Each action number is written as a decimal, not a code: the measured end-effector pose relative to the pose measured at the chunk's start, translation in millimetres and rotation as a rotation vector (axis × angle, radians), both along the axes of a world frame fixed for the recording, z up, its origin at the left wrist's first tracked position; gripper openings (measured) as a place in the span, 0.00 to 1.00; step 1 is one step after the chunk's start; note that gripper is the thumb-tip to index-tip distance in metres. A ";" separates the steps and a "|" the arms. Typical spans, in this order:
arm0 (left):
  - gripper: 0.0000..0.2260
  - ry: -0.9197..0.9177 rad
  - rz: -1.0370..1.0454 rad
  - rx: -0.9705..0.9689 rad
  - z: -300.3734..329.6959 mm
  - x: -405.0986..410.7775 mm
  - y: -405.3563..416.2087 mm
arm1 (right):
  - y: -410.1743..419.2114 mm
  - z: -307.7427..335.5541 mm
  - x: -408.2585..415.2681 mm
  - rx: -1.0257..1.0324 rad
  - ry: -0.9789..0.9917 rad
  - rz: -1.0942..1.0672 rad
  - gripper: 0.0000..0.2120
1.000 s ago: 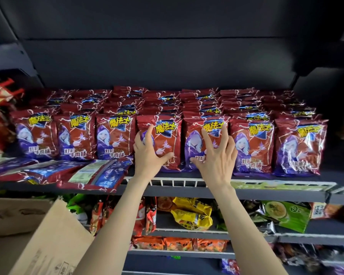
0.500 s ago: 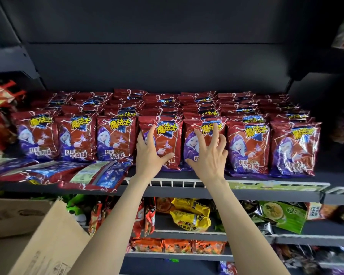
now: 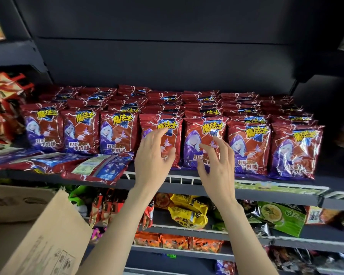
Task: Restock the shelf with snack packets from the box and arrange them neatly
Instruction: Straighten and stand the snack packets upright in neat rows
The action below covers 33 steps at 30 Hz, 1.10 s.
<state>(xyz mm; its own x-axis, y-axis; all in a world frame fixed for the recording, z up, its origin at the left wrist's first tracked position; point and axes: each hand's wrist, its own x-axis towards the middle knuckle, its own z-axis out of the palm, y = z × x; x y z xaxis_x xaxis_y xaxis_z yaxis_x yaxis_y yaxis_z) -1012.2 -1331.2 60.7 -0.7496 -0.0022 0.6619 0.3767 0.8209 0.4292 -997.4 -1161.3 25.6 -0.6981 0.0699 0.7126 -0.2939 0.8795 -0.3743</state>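
Note:
Rows of red snack packets [image 3: 248,147] with a purple hooded figure stand upright along the dark shelf [image 3: 187,185]. My left hand [image 3: 153,155] hovers in front of the fourth front packet [image 3: 167,128], fingers spread and relaxed, holding nothing. My right hand [image 3: 216,165] is just off the fifth front packet [image 3: 207,135], fingers loosely spread, empty too. Several packets lie flat [image 3: 99,167] on the shelf's left front edge. The cardboard box [image 3: 44,235] shows at the lower left, one flap raised.
A white wire rail [image 3: 187,178] runs along the shelf front. Lower shelves hold yellow packets [image 3: 189,213], a green packet [image 3: 280,217] and orange packets [image 3: 175,241]. Red bags [image 3: 2,100] hang at the far left. The shelf back panel above is dark.
Both hands have pulled back off the two front packets they were pressing. Their fingers are now loose and away from the bags. The view has shifted slightly.

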 end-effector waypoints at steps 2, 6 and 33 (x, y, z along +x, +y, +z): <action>0.14 0.111 -0.070 0.012 14.8 28.9 -8.9 | -2.2 1.3 9.3 -0.056 0.026 0.059 0.13; 0.10 0.180 -0.063 0.018 41.7 67.9 -57.5 | -25.8 14.3 21.1 -0.107 -0.036 0.251 0.12; 0.21 -0.132 -0.170 -0.602 15.2 -8.9 -313.6 | -205.4 1.8 5.1 -0.336 -0.277 0.374 0.24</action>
<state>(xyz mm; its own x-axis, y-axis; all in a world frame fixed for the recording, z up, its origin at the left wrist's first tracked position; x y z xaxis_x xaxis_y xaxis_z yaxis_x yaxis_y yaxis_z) -1021.1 -1644.8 75.9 -0.7823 0.4672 0.4120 0.4979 0.8664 -0.0371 -992.3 -1366.7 27.4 -0.8764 -0.0268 0.4808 -0.4134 0.5541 -0.7226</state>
